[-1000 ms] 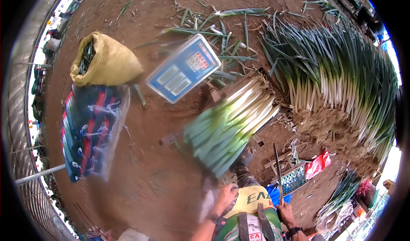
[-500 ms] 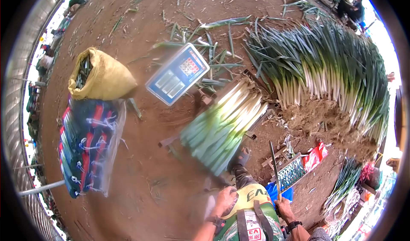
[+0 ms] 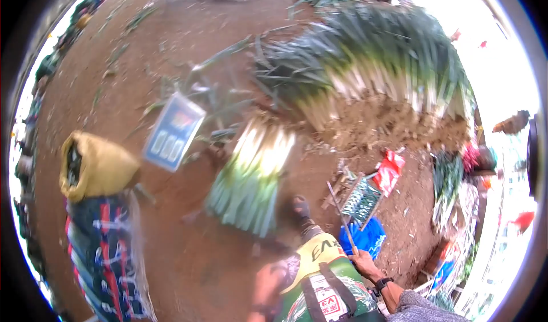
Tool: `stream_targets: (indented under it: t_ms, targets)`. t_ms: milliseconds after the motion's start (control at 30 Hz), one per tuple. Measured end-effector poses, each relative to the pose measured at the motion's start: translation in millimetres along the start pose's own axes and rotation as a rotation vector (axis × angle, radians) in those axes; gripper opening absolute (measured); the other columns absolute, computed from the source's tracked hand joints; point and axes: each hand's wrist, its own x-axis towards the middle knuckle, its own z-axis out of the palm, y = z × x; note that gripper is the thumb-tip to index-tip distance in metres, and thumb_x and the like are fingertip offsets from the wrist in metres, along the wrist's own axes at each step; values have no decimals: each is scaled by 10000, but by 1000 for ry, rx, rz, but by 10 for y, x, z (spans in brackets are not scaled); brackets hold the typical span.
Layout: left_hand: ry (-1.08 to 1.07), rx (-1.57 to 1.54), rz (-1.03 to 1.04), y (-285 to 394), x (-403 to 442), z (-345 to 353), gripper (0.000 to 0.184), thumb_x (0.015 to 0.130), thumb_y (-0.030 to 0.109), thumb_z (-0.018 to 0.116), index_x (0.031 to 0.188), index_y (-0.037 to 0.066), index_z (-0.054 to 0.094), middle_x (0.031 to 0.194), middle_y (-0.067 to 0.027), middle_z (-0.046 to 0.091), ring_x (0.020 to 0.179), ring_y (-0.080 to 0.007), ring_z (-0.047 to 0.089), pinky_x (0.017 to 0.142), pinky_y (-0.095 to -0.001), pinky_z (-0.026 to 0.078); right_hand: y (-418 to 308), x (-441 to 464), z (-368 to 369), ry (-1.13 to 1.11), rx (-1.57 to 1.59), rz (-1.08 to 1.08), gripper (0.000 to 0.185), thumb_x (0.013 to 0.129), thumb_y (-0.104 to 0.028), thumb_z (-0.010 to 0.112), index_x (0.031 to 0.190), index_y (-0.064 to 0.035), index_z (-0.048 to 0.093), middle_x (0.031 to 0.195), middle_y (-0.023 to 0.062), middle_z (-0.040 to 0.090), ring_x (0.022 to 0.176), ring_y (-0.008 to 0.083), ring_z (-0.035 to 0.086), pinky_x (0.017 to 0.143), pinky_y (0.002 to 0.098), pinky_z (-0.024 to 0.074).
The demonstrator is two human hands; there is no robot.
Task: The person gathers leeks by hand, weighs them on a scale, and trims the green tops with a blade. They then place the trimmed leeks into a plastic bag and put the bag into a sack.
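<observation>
My right hand (image 3: 365,265) grips the handle of a long thin knife (image 3: 337,208), its blade pointing up and away beside my apron (image 3: 311,290). Smeared by motion, my left hand (image 3: 271,279) is at the apron's left side, near my knee; its fingers do not show clearly. In front of my feet lies a bundle of leeks (image 3: 251,176), white root ends away from me and green leaves toward me. A blue-and-white scale-like panel (image 3: 173,132) is to the left of the bundle.
A large heap of leeks (image 3: 371,59) spreads at the far right, roots in soil. At left are a yellow sack (image 3: 105,165) and tied leeks in clear plastic (image 3: 108,253). A crate (image 3: 362,199), red bag (image 3: 389,172) and blue bag (image 3: 365,237) lie near my right hand.
My view has swung right, so the leek bundle, panel and heap sit farther left. My left hand has shifted and become blurred. The knife stays in my right hand.
</observation>
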Motion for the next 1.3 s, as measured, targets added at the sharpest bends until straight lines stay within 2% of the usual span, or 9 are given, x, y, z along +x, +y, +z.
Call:
stream_targets:
  t_ms: [133,200,267,600,633,900,1000,1133,1300]
  targets:
    - [45,418,259,-843,366,-68,346,914,234,659,1163,-4,694,993,-190,720,862,-303,695,725,-418,539,547,391,-159,-3,-392,-363,292,927,-363,605,1013,-125,752,965,225,615,914,370,611,781,466,449]
    - [101,496,264,-1221,528,-60,340,952,237,613,1181,-4,683,999,-206,720,847,-313,686,712,-443,530,737,639,-201,93,-488,-521,337,911,-363,646,990,-42,715,892,204,633,822,322,641,718,447,481]
    - [77,515,104,-1116,503,29,343,953,226,589,1171,-21,682,988,-186,722,831,-244,672,709,-406,527,367,618,-350,129,-103,-84,389,883,-357,698,949,24,659,798,169,638,701,263,646,620,416,497]
    - [66,154,-124,-510,704,759,259,969,134,605,1177,-11,654,844,-67,642,658,-146,550,582,-307,450,238,1282,-1209,151,58,-114,392,883,-322,704,953,51,608,771,131,616,597,215,618,509,386,485]
    - [64,168,-139,-386,742,841,259,974,136,601,1182,-9,652,823,-66,637,633,-142,537,565,-306,438,-5,1188,-1344,91,78,22,384,895,-345,639,992,26,663,986,269,638,925,377,647,796,444,508]
    - [-79,299,-85,544,928,1245,328,922,165,659,1182,-34,659,897,-110,680,727,-180,633,625,-304,511,409,1042,-1378,237,245,19,425,894,-369,653,983,47,635,983,270,643,933,413,639,805,475,494]
    - [-159,441,-94,563,1093,1139,336,916,132,658,1178,-76,623,940,-140,698,750,-202,700,636,-281,566,820,820,-1153,418,314,77,361,882,-321,717,901,17,592,787,138,581,679,224,617,585,401,490]
    - [-497,770,335,319,1403,864,318,925,104,627,1179,-86,615,950,-142,692,753,-208,700,616,-293,562,1403,313,-697,614,447,241,377,870,-329,710,907,25,586,804,190,607,801,297,619,718,466,480]
    - [-359,768,-118,330,1499,843,317,923,124,632,1177,-67,628,926,-141,700,722,-219,697,625,-312,570,2139,-508,15,800,512,523,341,866,-273,685,997,32,606,892,284,655,883,437,660,768,502,505]
